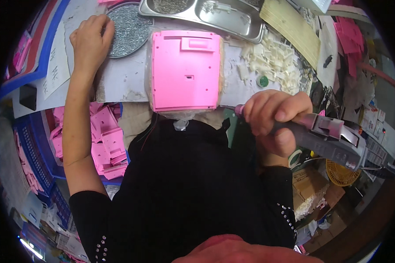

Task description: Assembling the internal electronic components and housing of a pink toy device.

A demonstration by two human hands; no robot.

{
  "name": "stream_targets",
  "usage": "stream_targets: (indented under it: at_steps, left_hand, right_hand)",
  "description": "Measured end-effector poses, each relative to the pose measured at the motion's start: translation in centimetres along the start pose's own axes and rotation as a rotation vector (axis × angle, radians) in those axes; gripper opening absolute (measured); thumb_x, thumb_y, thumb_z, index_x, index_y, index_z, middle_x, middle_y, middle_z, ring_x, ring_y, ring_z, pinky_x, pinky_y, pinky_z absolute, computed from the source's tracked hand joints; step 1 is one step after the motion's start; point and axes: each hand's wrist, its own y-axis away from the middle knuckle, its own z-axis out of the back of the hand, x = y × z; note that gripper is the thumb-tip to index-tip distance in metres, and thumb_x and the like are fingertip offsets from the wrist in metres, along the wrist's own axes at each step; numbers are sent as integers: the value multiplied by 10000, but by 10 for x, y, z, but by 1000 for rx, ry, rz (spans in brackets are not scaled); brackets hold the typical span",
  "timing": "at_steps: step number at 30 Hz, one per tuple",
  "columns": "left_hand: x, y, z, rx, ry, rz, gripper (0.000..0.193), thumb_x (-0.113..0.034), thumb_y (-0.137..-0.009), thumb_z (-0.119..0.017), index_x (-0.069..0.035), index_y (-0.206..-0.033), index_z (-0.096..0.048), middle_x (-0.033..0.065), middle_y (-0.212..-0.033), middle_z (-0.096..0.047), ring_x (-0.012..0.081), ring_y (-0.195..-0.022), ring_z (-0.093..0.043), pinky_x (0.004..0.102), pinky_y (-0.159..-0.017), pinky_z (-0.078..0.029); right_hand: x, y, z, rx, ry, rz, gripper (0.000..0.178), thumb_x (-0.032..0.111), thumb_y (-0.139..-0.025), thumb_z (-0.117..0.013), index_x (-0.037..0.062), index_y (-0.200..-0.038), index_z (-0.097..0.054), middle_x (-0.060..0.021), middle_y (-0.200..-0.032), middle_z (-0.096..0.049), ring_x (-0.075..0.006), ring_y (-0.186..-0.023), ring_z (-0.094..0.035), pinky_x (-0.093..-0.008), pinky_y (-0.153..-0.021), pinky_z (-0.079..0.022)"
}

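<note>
My right hand [274,116] is wrapped round a grey electric screwdriver [327,142] with a pink nose. Its thin bit points left, with the tip close to the near right corner of a pink plastic panel [175,74]; whether it touches cannot be told. The panel lies flat on a plastic-wrapped pad, with a raised rectangular part near its far edge. My left hand [92,37] rests at the left rim of a round tray of small metal screws [129,28]. Its fingers are curled, and their tips and anything in them are hidden.
Behind the panel sits a metal tray [230,19] with compartments of small parts. Cream plastic pieces [276,61] are heaped to the right, beside a small green cap [262,81]. Pink panels [107,136] fill a blue crate at lower left. A yellow basket [342,173] stands lower right.
</note>
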Motion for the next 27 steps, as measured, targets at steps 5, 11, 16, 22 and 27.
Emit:
stream_targets:
  at_steps: [5,11,16,22,27]
  left_hand:
    - [-1,-8,8,124,177,77,196,-244,-937,-671,-55,-896,-706,83,-919,-700,291,-862,-670,454,-796,-466]
    - [-111,28,39,30,640,-340,96,-85,-853,-727,-44,-929,-684,114,-1098,-738,303,-1010,-685,411,-934,-514]
    - [-149,48,30,188,662,-495,134,-46,-886,-674,-38,-1019,-692,90,-1222,-728,298,-1206,-658,494,-1085,-443]
    - [-145,52,22,233,684,-456,152,-95,-925,-671,-55,-1069,-699,63,-1263,-721,262,-1282,-627,511,-1153,-397]
    - [-145,53,22,234,730,-420,129,-98,-924,-674,-60,-1045,-696,59,-1266,-721,254,-1284,-626,515,-1159,-387]
  right_hand:
    - [-7,11,-11,-115,103,-7,352,318,-902,-772,128,-1010,-496,-7,-631,-535,-162,-520,-535,-359,-573,-502]
    - [-18,11,-13,-62,154,-27,352,338,-914,-762,126,-992,-492,-12,-636,-541,-171,-558,-549,-380,-633,-526]
    - [-25,8,-6,132,256,26,259,175,-903,-751,97,-959,-510,-74,-703,-598,-200,-605,-589,-383,-666,-540]
    - [-34,-7,1,321,262,102,198,115,-866,-729,100,-873,-531,-56,-652,-612,-212,-527,-600,-353,-579,-547]
    - [-31,-37,0,246,136,135,165,7,-799,-728,54,-805,-570,-91,-695,-634,-234,-551,-634,-336,-584,-551]
